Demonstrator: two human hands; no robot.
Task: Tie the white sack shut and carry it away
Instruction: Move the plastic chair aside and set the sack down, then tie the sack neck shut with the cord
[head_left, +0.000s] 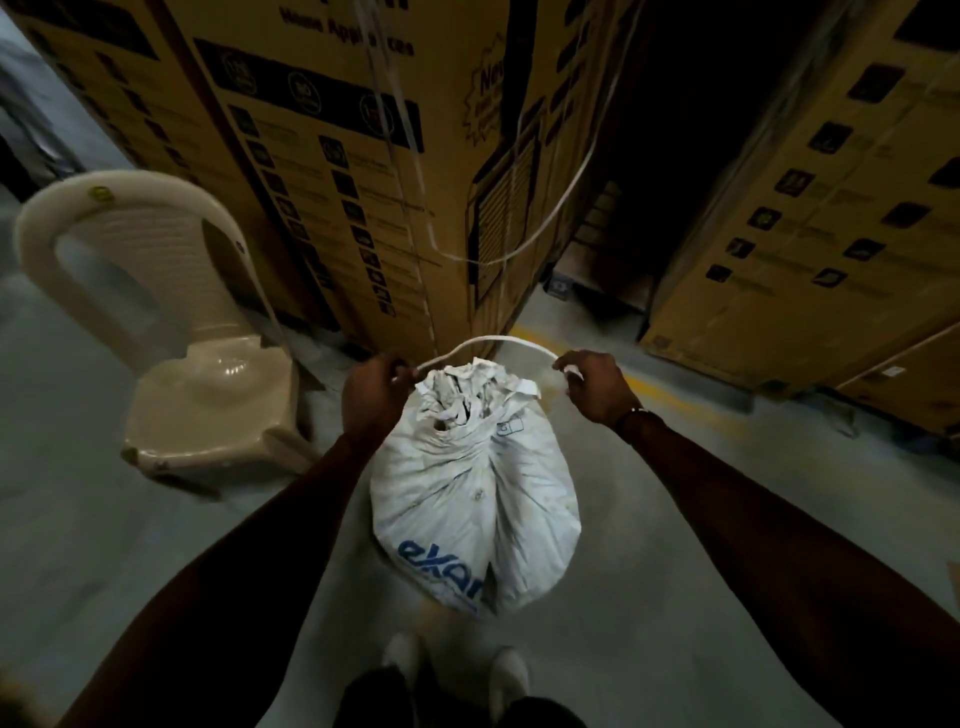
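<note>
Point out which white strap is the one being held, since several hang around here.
It is the white strap arching over the white sack's gathered mouth, gripped by the left hand and right hand. The other straps hang against the cardboard boxes, untouched.

Crinkled woven-plastic sack (475, 499), glossy plastic chair (208, 384)

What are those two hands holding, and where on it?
A white strap: the left hand grips one end, the right hand the other. It arches over the gathered mouth of the white sack.
</note>
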